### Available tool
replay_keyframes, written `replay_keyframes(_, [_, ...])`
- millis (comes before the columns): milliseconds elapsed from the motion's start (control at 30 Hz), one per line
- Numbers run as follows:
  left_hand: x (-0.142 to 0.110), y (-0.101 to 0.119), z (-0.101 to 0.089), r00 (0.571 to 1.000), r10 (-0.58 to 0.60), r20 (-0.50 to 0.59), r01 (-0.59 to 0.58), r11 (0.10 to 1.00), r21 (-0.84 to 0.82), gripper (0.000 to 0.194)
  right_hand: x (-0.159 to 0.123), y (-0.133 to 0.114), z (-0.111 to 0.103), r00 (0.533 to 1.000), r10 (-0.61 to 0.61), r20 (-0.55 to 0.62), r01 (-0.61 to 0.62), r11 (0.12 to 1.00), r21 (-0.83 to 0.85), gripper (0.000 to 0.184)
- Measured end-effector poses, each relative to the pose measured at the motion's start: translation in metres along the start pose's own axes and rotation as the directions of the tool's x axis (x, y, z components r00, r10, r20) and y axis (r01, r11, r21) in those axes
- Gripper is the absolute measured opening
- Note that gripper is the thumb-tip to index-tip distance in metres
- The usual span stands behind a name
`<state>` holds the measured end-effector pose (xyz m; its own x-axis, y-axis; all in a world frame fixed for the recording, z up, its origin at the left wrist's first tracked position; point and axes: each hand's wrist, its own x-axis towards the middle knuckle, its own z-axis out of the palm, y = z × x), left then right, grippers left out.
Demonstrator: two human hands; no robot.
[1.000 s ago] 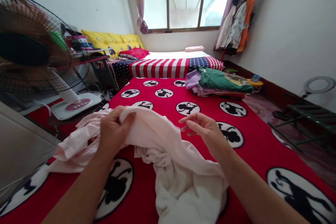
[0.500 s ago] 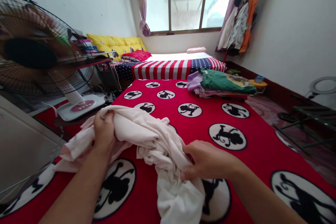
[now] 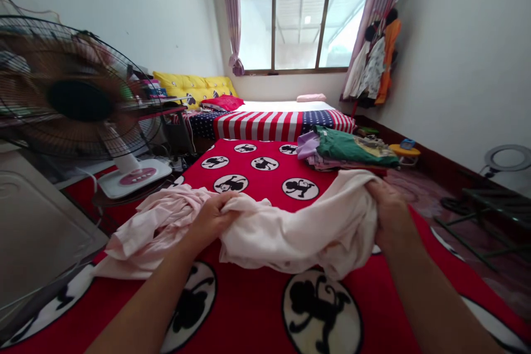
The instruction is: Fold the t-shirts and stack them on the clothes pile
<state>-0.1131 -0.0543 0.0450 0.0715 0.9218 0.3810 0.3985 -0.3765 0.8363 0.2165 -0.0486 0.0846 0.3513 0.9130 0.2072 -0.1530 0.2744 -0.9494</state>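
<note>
The pale cloth point(image 3: 294, 232) is held up over the near half of the red blanket point(image 3: 249, 310), stretched between the two hands. The left hand point(image 3: 213, 214) is closed on its left end, with the fingers folded and the thumb along the upper side. The right hand point(image 3: 392, 211) grips the other end, which is raised higher; its fingers are bent round the cloth and partly hidden by it, so I cannot tell how tightly they close. Between the hands the cloth is bunched and wrinkled, and its middle sags. Whether its lower side touches the blanket, I cannot tell.

A heap of light pink fabric point(image 3: 143, 235) lies crumpled at the left edge of the blanket, just beside the left hand. It is not clear if this heap and the cloth are one piece. Near the far right corner of the blanket is a folded stack, with a green garment point(image 3: 348, 146) on top and a lilac piece point(image 3: 307, 145) at its left side.

Beyond the left edge stands a fan point(image 3: 81, 100). Beyond the far edge there is a bed with a striped cover point(image 3: 257, 124). Past the far right corner, a yellow stool point(image 3: 399, 151) carries a small blue object point(image 3: 407, 144).
</note>
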Motion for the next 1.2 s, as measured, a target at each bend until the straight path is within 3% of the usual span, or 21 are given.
replay_keyframes(33, [-0.001,0.003,0.002,0.994,0.032,0.106,-0.041,0.996,0.083,0.028,0.000,0.004,-0.002,0.987,0.102,0.124,-0.089,0.990,-0.108,0.034])
replay_keyframes(100, [-0.005,0.006,0.004,0.953,0.073,0.293,-0.151,0.955,0.256,0.045,-0.002,0.015,-0.003,0.901,0.259,0.349,-0.125,0.924,-0.362,0.041])
replay_keyframes(200, [-0.013,0.005,0.007,0.890,0.028,0.455,-0.229,0.891,0.392,0.063,-0.015,0.030,0.001,0.733,0.352,0.583,0.116,0.779,-0.617,0.064])
replay_keyframes(267, [-0.020,0.006,0.010,0.900,-0.002,0.436,-0.210,0.875,0.437,0.049,-0.027,0.037,0.007,0.677,0.350,0.648,0.312,0.660,-0.683,0.060])
replay_keyframes(333, [-0.027,0.011,0.013,0.933,-0.001,0.359,-0.158,0.896,0.415,0.030,-0.038,0.037,0.014,0.676,0.310,0.668,0.433,0.567,-0.701,0.033])
replay_keyframes(367, [-0.031,0.015,0.014,0.947,-0.015,0.322,-0.102,0.934,0.343,0.023,-0.041,0.034,0.016,0.672,0.305,0.675,0.435,0.575,-0.693,0.022])
replay_keyframes(433, [-0.037,0.027,0.016,0.951,-0.112,0.288,0.106,0.994,0.037,0.017,-0.043,0.020,0.018,0.663,0.336,0.669,0.293,0.706,-0.645,0.016])
replay_keyframes(467, [-0.040,0.033,0.018,0.930,-0.188,0.315,0.248,0.955,-0.162,0.022,-0.041,0.009,0.017,0.662,0.357,0.659,0.173,0.782,-0.598,0.019])
replay_keyframes(500, [-0.042,0.040,0.021,0.893,-0.253,0.373,0.385,0.858,-0.341,0.029,-0.037,-0.003,0.015,0.675,0.365,0.641,0.054,0.842,-0.537,0.023])
replay_keyframes(567, [-0.046,0.051,0.030,0.817,-0.301,0.491,0.556,0.634,-0.537,0.044,-0.025,-0.029,0.007,0.755,0.337,0.563,-0.100,0.907,-0.408,0.035])
replay_keyframes(600, [-0.048,0.057,0.035,0.799,-0.282,0.531,0.580,0.594,-0.558,0.047,-0.018,-0.041,0.002,0.804,0.309,0.508,-0.129,0.925,-0.358,0.039])
replay_keyframes(633, [-0.049,0.061,0.041,0.801,-0.250,0.544,0.564,0.619,-0.546,0.048,-0.011,-0.052,-0.003,0.843,0.287,0.454,-0.139,0.933,-0.331,0.042])
replay_keyframes(700, [-0.051,0.069,0.051,0.839,-0.164,0.519,0.428,0.788,-0.443,0.041,-0.001,-0.066,-0.014,0.882,0.280,0.378,-0.148,0.928,-0.343,0.043])
replay_keyframes(767, [-0.053,0.076,0.050,0.861,-0.083,0.502,0.266,0.915,-0.304,0.033,0.003,-0.072,-0.027,0.869,0.335,0.365,-0.164,0.890,-0.426,0.041])
replay_keyframes(833, [-0.055,0.082,0.036,0.857,-0.091,0.508,0.254,0.931,-0.262,0.031,0.002,-0.073,-0.040,0.797,0.433,0.421,-0.183,0.837,-0.516,0.041])
replay_keyframes(933, [-0.056,0.089,-0.007,0.848,-0.270,0.456,0.456,0.811,-0.366,0.034,0.001,-0.072,-0.058,0.646,0.572,0.505,-0.190,0.762,-0.619,0.043])
replay_keyframes(1000, [-0.047,0.091,-0.039,0.857,-0.385,0.343,0.508,0.741,-0.438,0.037,0.008,-0.071,-0.061,0.619,0.613,0.491,-0.152,0.707,-0.691,0.044])
replay_keyframes(1100, [-0.004,0.093,-0.070,0.874,-0.412,0.259,0.486,0.767,-0.419,0.040,0.038,-0.066,-0.043,0.639,0.603,0.478,-0.066,0.662,-0.747,0.050])
replay_keyframes(1167, [0.043,0.089,-0.074,0.913,-0.365,0.182,0.407,0.842,-0.354,0.040,0.070,-0.056,-0.016,0.663,0.533,0.525,-0.020,0.714,-0.700,0.050])
replay_keyframes(1200, [0.070,0.085,-0.072,0.927,-0.361,0.100,0.374,0.872,-0.316,0.040,0.087,-0.048,0.000,0.707,0.483,0.517,-0.012,0.739,-0.674,0.048])
